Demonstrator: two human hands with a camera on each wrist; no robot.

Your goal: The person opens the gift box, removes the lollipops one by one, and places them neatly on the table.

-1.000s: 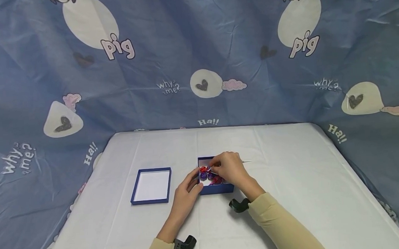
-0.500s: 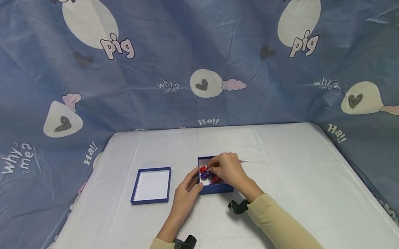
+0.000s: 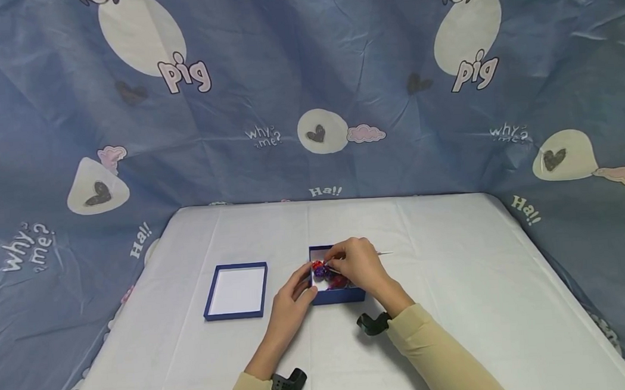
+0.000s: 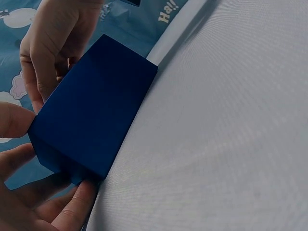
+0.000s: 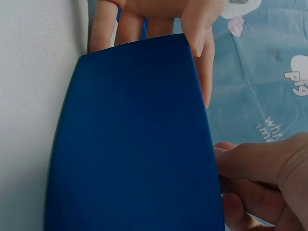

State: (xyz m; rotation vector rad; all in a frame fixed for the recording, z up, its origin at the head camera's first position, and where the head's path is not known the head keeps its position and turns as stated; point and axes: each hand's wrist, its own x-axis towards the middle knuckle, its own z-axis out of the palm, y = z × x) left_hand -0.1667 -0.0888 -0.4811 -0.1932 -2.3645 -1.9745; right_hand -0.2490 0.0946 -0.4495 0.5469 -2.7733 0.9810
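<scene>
An uncovered blue box point(image 3: 338, 296) stands on the white table, with shiny-wrapped lollipops inside. A red lollipop point(image 3: 317, 265) and a purple lollipop point(image 3: 319, 273) show at its left side, and a red wrapper point(image 3: 339, 281) near its front. My left hand point(image 3: 289, 307) holds the left side of the box; in the left wrist view its thumb is at the top corner, the fingers along the side. Over the box, my right hand point(image 3: 358, 265) pinches a lollipop by its thin white stick, thumb against fingers. Both wrist views show mostly the box's front wall point(image 5: 130, 134), which hides the contents.
Left of the box lies a square blue-rimmed lid point(image 3: 234, 316), white inside up. A thin white stick point(image 3: 384, 252) juts out past the right hand on the far right side of the box. A blue printed curtain point(image 3: 268, 174) hangs behind the white table point(image 3: 459, 305).
The purple lollipops inside the box have shifted slightly and now sit closer together. My right hand has moved only a little; the left hand stays on the box.
</scene>
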